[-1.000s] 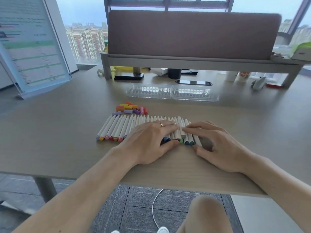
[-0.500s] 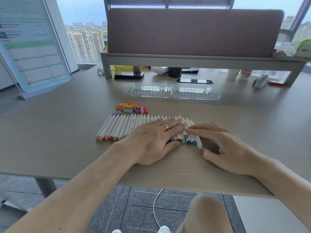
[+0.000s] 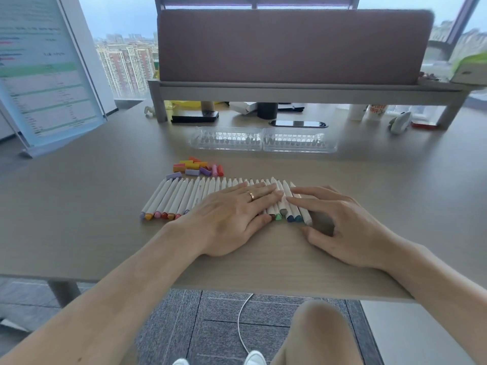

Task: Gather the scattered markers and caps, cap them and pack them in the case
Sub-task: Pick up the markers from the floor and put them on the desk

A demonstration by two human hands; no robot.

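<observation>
Several white markers (image 3: 179, 197) lie side by side in a row on the desk, coloured ends toward me. My left hand (image 3: 232, 217) rests flat on the middle of the row, fingers spread, hiding some markers. My right hand (image 3: 340, 225) sits at the row's right end, its fingertips touching the last markers. A small heap of loose coloured caps (image 3: 196, 168) lies just behind the row's left part. The clear plastic case (image 3: 263, 139) lies open farther back, both halves side by side.
A grey shelf (image 3: 290, 86) with a brown panel stands at the back, with a phone (image 3: 297, 124), a cup and small items under it. A blue sign stand (image 3: 44, 75) is at the left. The desk's front edge (image 3: 237, 285) is near my forearms.
Both hands have shifted slightly to the right along the row, and the markers at the right end have been nudged closer together.
</observation>
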